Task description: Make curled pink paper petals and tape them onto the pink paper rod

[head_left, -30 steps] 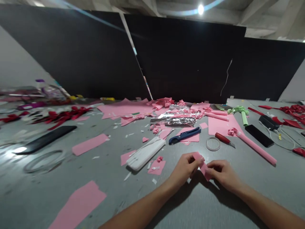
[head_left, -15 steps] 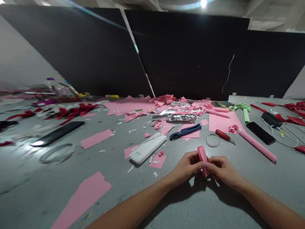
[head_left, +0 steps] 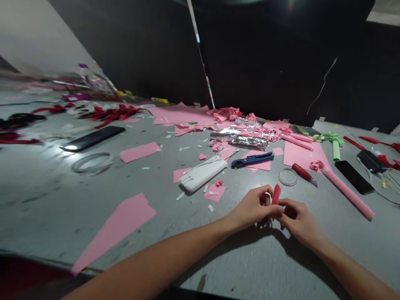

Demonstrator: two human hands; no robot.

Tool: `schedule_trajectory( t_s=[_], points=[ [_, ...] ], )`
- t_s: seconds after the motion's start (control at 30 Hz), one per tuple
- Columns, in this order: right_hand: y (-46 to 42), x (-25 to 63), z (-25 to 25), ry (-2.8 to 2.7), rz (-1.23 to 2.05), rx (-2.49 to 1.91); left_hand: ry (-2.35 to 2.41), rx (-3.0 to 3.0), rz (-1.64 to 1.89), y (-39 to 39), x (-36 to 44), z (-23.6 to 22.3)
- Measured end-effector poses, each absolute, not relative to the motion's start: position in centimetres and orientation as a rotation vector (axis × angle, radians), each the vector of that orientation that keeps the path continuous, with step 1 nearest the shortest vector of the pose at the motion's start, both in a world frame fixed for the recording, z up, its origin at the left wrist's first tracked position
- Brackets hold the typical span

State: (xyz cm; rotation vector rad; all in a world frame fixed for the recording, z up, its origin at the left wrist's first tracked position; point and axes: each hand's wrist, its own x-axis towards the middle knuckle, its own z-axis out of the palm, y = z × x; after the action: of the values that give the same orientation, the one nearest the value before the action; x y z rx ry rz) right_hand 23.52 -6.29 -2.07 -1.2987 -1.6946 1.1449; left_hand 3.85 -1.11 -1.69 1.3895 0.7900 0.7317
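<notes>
Between both hands a small folded strip of pink paper (head_left: 276, 195) stands up above the fingertips. My left hand (head_left: 258, 205) pinches it from the left, and my right hand (head_left: 295, 213) closes on it from the right with the thumbs almost touching. The lower part of the strip is hidden behind the fingers. Just beyond the hands lie a ring of thin wire (head_left: 288, 177) and a craft knife with a red handle (head_left: 303, 173). A pink paper square with a crumpled bit on it (head_left: 215, 192) rests to the left.
A blue cutter tool (head_left: 252, 160) and a white power bank (head_left: 203, 173) lie ahead. Crumpled foil (head_left: 246, 139) and pink sheets (head_left: 179, 113) pile up against the black board (head_left: 265, 62). At right are a pink tube (head_left: 348, 193) and a phone (head_left: 353, 177); at left, a dark phone (head_left: 93, 138).
The view has tipped down and shifted left, bringing the table's front edge into sight. Both hands still hold the paper strip, now turned more edge-on, with less of it showing below the fingers.
</notes>
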Motion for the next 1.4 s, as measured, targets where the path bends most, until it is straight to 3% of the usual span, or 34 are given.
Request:
schedule_trajectory(
  t_s=[0.2, 0.47, 0.97, 1.27, 1.4],
  points=[
    [-6.0, 23.8, -2.5, -1.714, 1.018, -1.218, 0.685, 1.447, 0.801, -1.5, 3.9, -1.5],
    [-5.9, 23.4, -1.3, -1.631, 1.189, -1.187, 0.752, 1.370, 0.756, -0.8, 3.5, -1.2],
    [-6.2, 23.6, -0.9, -1.646, 1.174, -1.219, 0.785, 1.451, 0.720, -1.3, 3.2, -0.5],
    [-6.2, 23.8, -1.4, -1.493, 1.021, -1.328, 0.884, 2.041, 0.774, -2.4, 3.0, -0.4],
    [-5.8, 24.2, -1.5, -1.387, 1.030, -1.295, 0.808, 2.041, 0.726, -2.5, 3.1, -0.5]
  ],
)
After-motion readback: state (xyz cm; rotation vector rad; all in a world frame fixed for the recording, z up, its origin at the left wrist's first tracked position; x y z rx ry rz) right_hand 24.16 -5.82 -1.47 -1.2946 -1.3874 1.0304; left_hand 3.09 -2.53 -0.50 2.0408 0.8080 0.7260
